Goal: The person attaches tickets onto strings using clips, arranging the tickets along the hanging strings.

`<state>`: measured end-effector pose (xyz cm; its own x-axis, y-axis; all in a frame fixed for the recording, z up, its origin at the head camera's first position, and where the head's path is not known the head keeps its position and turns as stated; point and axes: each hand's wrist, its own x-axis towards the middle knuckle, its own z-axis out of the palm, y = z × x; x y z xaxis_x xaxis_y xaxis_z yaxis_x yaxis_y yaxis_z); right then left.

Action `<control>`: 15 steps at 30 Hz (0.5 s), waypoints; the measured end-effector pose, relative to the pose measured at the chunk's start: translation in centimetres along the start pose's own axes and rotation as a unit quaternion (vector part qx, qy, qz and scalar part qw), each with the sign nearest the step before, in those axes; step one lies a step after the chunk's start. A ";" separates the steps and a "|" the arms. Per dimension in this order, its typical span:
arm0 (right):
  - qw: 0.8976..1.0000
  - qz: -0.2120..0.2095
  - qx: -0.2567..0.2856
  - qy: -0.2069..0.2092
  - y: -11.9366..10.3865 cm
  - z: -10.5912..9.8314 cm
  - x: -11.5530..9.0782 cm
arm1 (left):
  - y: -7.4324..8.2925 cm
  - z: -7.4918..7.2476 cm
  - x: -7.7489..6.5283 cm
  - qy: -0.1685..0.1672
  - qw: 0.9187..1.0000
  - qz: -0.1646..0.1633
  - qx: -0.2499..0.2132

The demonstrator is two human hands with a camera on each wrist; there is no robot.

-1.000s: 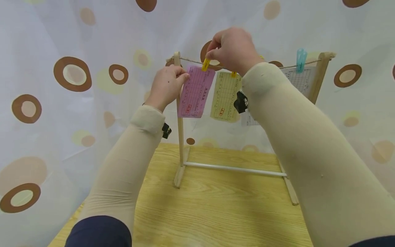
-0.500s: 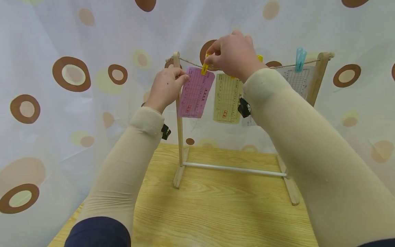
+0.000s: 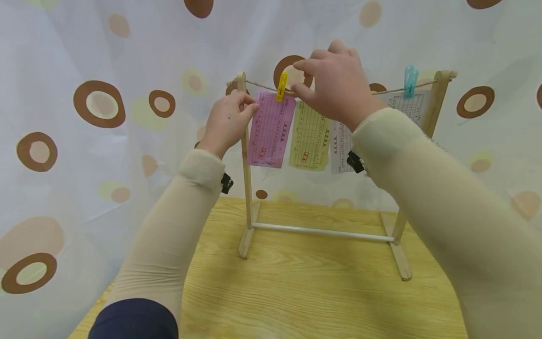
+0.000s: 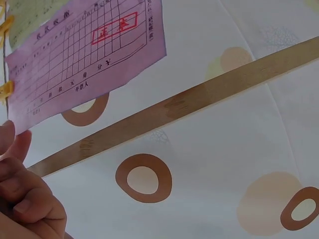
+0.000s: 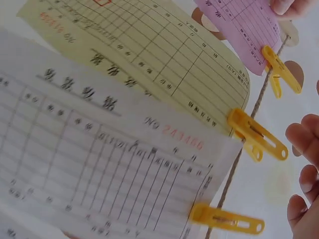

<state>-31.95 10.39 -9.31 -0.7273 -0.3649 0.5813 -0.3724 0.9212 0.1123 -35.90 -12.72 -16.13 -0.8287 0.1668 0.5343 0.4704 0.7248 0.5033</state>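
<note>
A pink printed receipt slip (image 3: 271,134) hangs from the rope (image 3: 260,85), with a yellow clothespin (image 3: 281,88) gripping its top edge. At its upper left corner, the thumb and finger of my left hand (image 3: 228,120) pinch the paper; in the left wrist view those fingers (image 4: 20,144) meet at that corner. Just right of the clothespin, my right hand (image 3: 336,82) is in the air, thumb and fingers spread and holding nothing. Partly behind it hangs a yellow slip (image 3: 310,136). The right wrist view shows that slip's own clothespin (image 5: 256,133).
A white slip (image 5: 114,149) hangs beside the yellow one on another yellow clothespin (image 5: 227,219). Further right, a light-blue clothespin (image 3: 410,82) holds a white sheet (image 3: 408,106). The wooden stand (image 3: 249,188) rests on the wood-grain table (image 3: 313,282), before a patterned curtain (image 3: 127,56).
The right hand has let go of the yellow clothespin and moved right, its fingers spreading. The clothespin stays on the rope and pink slip. My left hand keeps its place at the corner.
</note>
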 end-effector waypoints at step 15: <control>0.991 -0.063 0.067 0.096 2.4 1.8 -7.8 | -1.9 0.6 -3.6 0.066 0.995 0.068 0.007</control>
